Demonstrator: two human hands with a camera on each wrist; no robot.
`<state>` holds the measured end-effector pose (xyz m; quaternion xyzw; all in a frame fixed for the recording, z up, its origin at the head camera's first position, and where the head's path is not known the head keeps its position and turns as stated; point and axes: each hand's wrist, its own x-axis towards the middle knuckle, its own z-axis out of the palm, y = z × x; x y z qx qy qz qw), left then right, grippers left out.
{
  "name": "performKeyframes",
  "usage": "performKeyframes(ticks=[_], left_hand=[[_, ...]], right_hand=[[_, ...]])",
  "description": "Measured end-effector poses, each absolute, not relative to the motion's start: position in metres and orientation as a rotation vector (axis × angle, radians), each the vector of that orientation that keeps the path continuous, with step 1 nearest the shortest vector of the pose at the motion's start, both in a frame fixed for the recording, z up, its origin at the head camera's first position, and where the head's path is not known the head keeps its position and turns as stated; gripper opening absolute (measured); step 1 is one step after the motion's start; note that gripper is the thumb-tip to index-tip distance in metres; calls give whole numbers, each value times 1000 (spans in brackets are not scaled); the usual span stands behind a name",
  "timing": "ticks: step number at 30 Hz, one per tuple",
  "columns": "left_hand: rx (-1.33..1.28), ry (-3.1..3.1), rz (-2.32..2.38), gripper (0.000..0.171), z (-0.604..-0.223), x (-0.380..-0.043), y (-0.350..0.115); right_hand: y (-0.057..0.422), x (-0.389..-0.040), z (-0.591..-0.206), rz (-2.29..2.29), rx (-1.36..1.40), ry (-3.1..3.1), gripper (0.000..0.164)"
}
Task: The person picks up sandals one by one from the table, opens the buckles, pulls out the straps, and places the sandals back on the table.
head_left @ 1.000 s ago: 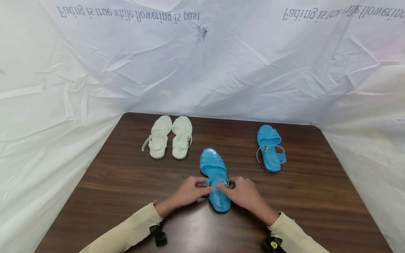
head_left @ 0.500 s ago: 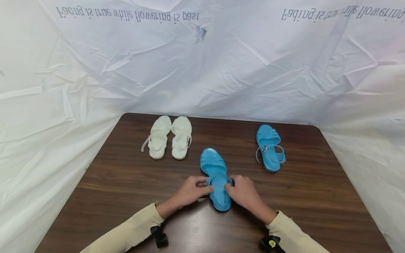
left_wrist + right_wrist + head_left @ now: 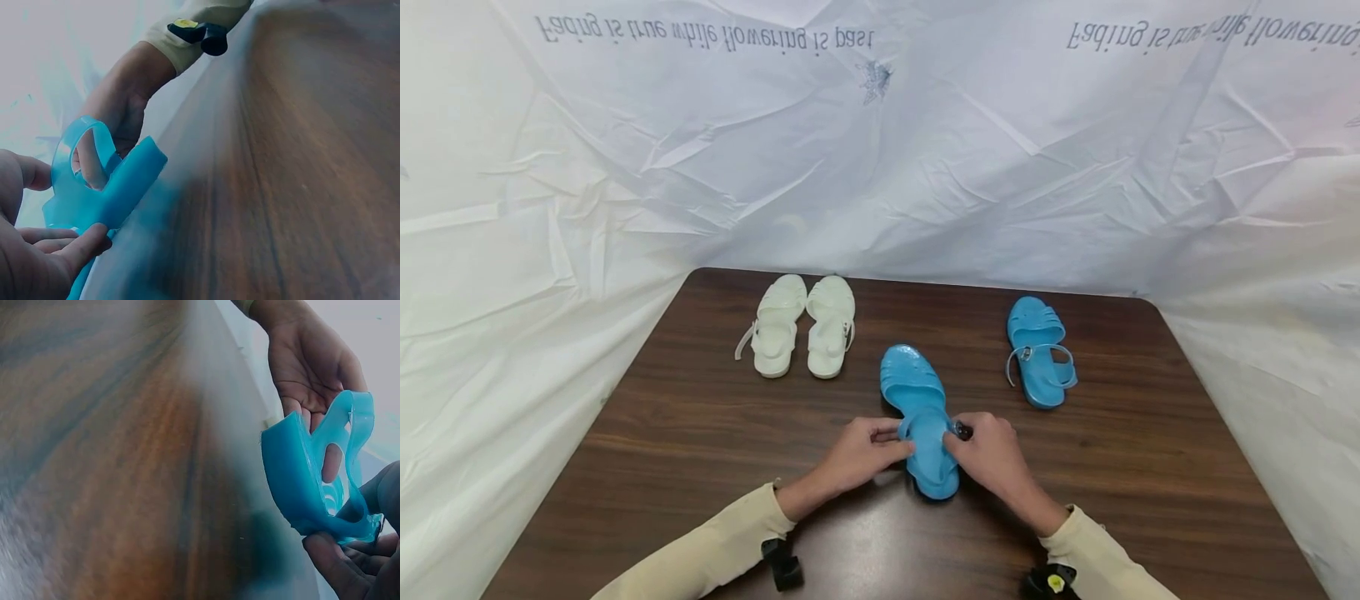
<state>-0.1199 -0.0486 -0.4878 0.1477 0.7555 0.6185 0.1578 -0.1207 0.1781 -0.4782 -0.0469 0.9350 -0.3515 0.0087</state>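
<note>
A blue sandal (image 3: 913, 377) lies at mid-table in the head view, toe pointing away and slightly left. My left hand (image 3: 867, 450) grips its left side near the heel strap, thumb on top. On the other side my right hand (image 3: 988, 450) pinches the strap by the buckle (image 3: 961, 431), which shows dark beside the fingers. From the left wrist, the sandal's heel (image 3: 134, 181) and looped strap stand between both hands. The right wrist view shows the same heel (image 3: 294, 475), with fingers of my right hand (image 3: 350, 565) at its lower edge.
A second blue sandal (image 3: 1037, 354) lies at the back right, its thin strap loose. Two white sandals (image 3: 831, 321) stand side by side at the back left. The brown wooden table (image 3: 700, 433) is bordered by white sheeting (image 3: 880, 192).
The right hand has drawn the buckle from over the sandal out to its right side. Sandal and both hands have since shifted slightly right.
</note>
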Motion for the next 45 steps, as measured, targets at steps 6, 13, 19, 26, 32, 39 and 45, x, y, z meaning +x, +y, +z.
performKeyframes(ticks=[6, 13, 19, 26, 32, 39, 45], left_hand=[[445, 2165, 1797, 41, -479, -122, -41], [467, 2182, 1834, 47, -467, -129, -30], [516, 2152, 1918, 46, -457, -140, -16], [570, 2125, 1923, 49, -444, -158, 3], [607, 2114, 1942, 48, -438, -173, 25], [654, 2095, 1969, 51, -436, -188, 53], [701, 2075, 1968, 52, -434, -202, 77]], right_hand=[[186, -121, -467, -1134, -148, 2960, 14], [199, -123, -447, -1195, -216, 3011, 11], [210, -130, -427, -1213, -231, 3043, 12], [228, -139, -409, -1147, -169, 3110, 17], [247, -147, -396, -1107, -113, 3129, 23], [270, -152, -387, -1063, -45, 3151, 23], [290, -160, -383, -998, -25, 3191, 26]])
